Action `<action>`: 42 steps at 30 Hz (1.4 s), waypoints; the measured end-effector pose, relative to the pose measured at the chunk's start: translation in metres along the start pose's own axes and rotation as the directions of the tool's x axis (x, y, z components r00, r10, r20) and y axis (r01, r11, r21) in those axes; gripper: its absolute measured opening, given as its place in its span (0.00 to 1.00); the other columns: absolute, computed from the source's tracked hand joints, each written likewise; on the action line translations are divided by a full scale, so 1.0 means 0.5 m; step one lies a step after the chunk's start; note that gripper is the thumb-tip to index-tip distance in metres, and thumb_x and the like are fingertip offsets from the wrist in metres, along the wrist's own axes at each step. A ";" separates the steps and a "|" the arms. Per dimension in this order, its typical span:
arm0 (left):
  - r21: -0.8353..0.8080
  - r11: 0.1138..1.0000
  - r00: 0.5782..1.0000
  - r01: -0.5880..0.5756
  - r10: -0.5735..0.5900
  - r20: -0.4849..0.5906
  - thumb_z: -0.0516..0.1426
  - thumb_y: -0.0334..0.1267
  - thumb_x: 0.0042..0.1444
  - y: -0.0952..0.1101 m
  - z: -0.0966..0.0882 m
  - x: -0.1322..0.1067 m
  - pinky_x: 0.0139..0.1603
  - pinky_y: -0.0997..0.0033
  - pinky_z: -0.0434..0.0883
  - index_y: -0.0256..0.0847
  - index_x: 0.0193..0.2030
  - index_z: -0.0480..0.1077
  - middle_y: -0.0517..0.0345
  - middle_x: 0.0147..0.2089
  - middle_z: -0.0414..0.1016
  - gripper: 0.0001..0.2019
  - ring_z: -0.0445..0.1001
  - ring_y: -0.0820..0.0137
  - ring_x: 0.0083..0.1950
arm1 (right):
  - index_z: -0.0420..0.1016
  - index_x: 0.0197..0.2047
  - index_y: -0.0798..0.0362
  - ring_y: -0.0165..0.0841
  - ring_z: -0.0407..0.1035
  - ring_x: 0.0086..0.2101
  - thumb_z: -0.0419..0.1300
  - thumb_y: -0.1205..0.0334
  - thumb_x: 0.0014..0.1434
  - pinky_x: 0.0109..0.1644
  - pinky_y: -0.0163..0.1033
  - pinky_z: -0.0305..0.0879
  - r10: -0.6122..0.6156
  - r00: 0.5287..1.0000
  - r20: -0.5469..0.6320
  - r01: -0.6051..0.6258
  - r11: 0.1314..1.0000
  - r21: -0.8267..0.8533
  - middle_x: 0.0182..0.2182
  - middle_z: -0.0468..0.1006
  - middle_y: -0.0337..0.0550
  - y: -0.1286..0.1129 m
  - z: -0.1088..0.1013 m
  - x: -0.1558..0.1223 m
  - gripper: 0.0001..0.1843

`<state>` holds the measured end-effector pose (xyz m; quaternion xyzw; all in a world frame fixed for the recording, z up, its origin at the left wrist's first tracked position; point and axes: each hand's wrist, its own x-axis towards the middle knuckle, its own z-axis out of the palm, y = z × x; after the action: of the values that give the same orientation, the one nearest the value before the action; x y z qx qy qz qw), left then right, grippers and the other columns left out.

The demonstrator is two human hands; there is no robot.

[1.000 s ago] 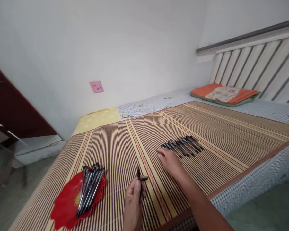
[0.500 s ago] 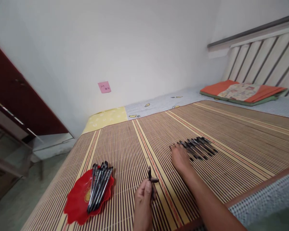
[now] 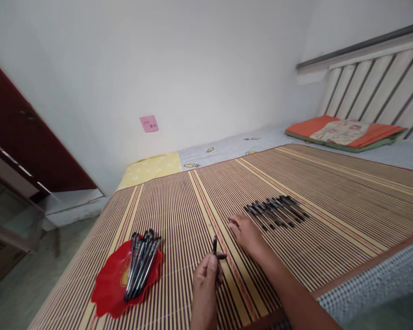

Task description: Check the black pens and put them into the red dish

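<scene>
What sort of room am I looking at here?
Probably a bedroom: a striped mat lies over a patterned sheet on what looks like a bed, with a folded orange cloth beside white headboard-like slats.

A striped mat (image 3: 179,220) covers much of the bed (image 3: 220,146) — on it, a red dish (image 3: 106,284) and a row of black pens (image 3: 272,211).

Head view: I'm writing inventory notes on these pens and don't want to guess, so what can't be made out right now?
All in the head view:
Lower ends of the dark, slender pieces in the left hand: hidden by that hand.
Whether the right hand holds anything: its back hides the palm.
Exact count of slim black pens in the red scalloped dish: they overlap.
Writing on the pink square note: too small.
</scene>
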<state>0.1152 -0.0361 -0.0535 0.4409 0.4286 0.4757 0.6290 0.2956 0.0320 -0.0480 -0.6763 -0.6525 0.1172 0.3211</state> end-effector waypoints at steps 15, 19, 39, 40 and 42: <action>-0.123 0.992 0.999 0.019 -0.025 -0.043 0.64 0.60 0.49 -0.018 0.002 0.007 0.28 0.78 0.56 0.37 0.32 0.77 0.66 0.24 0.56 0.24 0.53 0.75 0.26 | 0.79 0.33 0.53 0.30 0.69 0.34 0.68 0.60 0.51 0.43 0.37 0.63 -0.144 0.955 0.257 -0.166 0.457 0.874 0.30 0.76 0.37 -0.092 -0.038 -0.029 0.07; -0.065 0.997 0.998 -0.049 0.046 -0.044 0.64 0.58 0.51 -0.009 0.001 0.006 0.31 0.77 0.61 0.37 0.29 0.74 0.62 0.27 0.62 0.22 0.60 0.73 0.30 | 0.74 0.30 0.53 0.29 0.65 0.30 0.71 0.60 0.48 0.37 0.35 0.61 -0.118 0.967 0.226 -0.142 0.485 0.863 0.26 0.70 0.33 -0.098 -0.032 -0.030 0.10; -0.228 0.974 0.992 0.014 -0.042 -0.116 0.67 0.54 0.49 -0.013 0.001 0.009 0.34 0.77 0.66 0.39 0.37 0.77 0.59 0.30 0.71 0.19 0.67 0.71 0.33 | 0.80 0.43 0.52 0.29 0.67 0.33 0.66 0.55 0.55 0.37 0.35 0.61 -0.155 0.930 0.334 -0.255 0.383 0.888 0.32 0.75 0.39 -0.113 -0.008 -0.036 0.14; -0.235 0.972 0.992 0.019 -0.048 -0.120 0.67 0.54 0.49 -0.013 0.001 0.008 0.34 0.77 0.66 0.39 0.36 0.77 0.60 0.30 0.71 0.19 0.67 0.72 0.33 | 0.81 0.40 0.53 0.28 0.65 0.30 0.66 0.54 0.55 0.35 0.35 0.60 -0.132 0.936 0.327 -0.259 0.373 0.891 0.30 0.74 0.38 -0.114 -0.006 -0.037 0.13; -0.218 0.976 0.992 0.006 -0.033 -0.119 0.67 0.53 0.49 -0.015 -0.001 0.009 0.34 0.77 0.65 0.39 0.33 0.76 0.61 0.29 0.70 0.18 0.66 0.72 0.32 | 0.80 0.35 0.53 0.27 0.62 0.28 0.69 0.55 0.51 0.33 0.35 0.59 -0.066 0.948 0.311 -0.272 0.336 0.902 0.27 0.72 0.35 -0.118 0.001 -0.037 0.11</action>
<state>0.1170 -0.0327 -0.0614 0.3355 0.4162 0.5393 0.6506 0.2455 0.0108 -0.0187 -0.3845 -0.4615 0.5881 0.5415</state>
